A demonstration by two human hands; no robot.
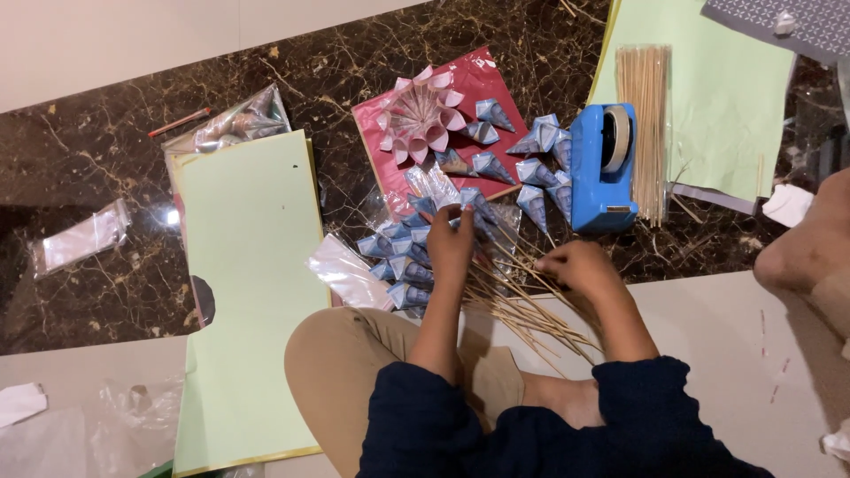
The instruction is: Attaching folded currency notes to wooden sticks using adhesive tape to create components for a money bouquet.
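My left hand (449,243) grips a bunch of blue paper cones (398,257) mounted on thin wooden sticks (522,305); the cones fan out to its left and the sticks run back toward my lap. My right hand (577,265) rests on the stick ends, fingers curled around some of them. Loose blue cones (536,164) lie just beyond, partly on a red sheet (478,75) that also carries a pink folded paper flower (421,119).
A blue tape dispenser (604,168) stands right of the cones, beside a row of spare wooden sticks (644,124) on a pale green sheet (708,97). Another green sheet (248,283) lies at left, with clear plastic bags (84,237) nearby. Someone's knee (810,252) shows at right.
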